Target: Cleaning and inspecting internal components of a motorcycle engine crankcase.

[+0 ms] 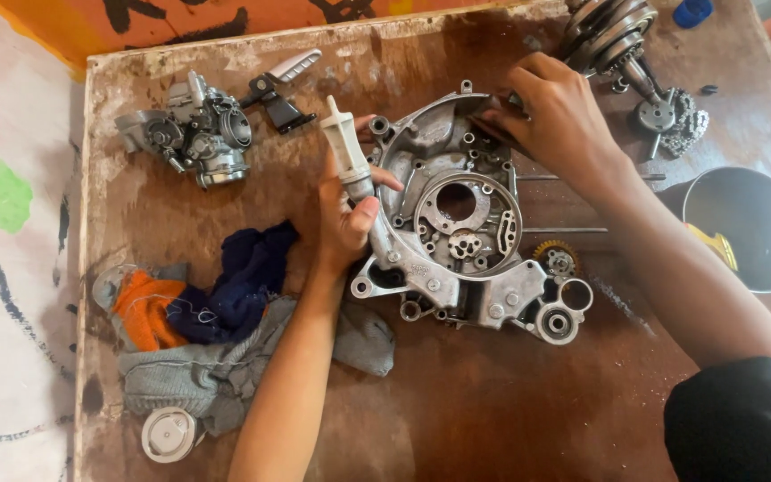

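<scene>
Looks mid-job: left hand (343, 214) grips a white tube (347, 152), right hand (553, 114) pinches something dark on the bare engine case (457, 223) at its far rim, carburetor (191, 132) sits untouched at the surface's (493, 402) far-left corner.

Worn brown wooden tabletop (510, 419), stained, scratched, pale chipped edge along left and top. Left of it, whitish surface (11, 312) with green blotch (6, 195) and black streaks. Orange painted surface (55, 22) with black marks at top left. Even daylight, soft shadows. Pale bright patch at top right corner.
</scene>
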